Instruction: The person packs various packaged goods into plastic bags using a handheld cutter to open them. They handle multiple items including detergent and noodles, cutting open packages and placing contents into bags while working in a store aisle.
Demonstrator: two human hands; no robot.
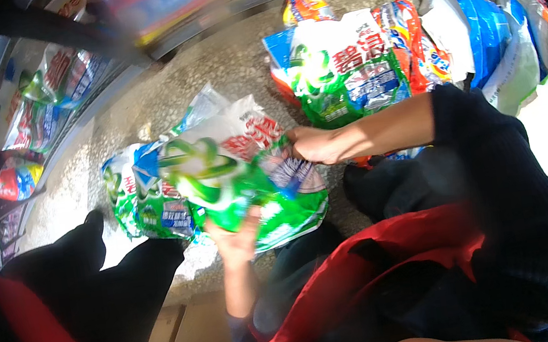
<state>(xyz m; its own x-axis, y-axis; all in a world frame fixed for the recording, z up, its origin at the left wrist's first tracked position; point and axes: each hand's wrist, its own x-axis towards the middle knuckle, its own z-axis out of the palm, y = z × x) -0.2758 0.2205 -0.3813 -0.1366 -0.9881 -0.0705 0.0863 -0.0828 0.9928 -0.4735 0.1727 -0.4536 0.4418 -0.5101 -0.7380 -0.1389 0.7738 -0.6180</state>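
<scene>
In front of me is a large green and white bag of laundry detergent [230,156], printed with a looped green and white shape and tilted. My left hand [234,238] presses its spread fingers and thumb against the lower near side of the bag, slightly blurred. At the right edge, my right hand [312,145] is closed on the plastic; its fingertips are partly hidden. Behind the held bag, to its left, a similar smaller detergent bag [145,219] rests on the floor. Another green and white detergent bag [347,68] stands beyond my right forearm.
Orange detergent bags [409,42] and a blue and white sack [485,29] crowd the far right. Metal shelving [212,16] with packaged goods runs along the back and left. Cardboard boxes [202,336] lie at the near left. Black-trousered legs [66,274] show at left.
</scene>
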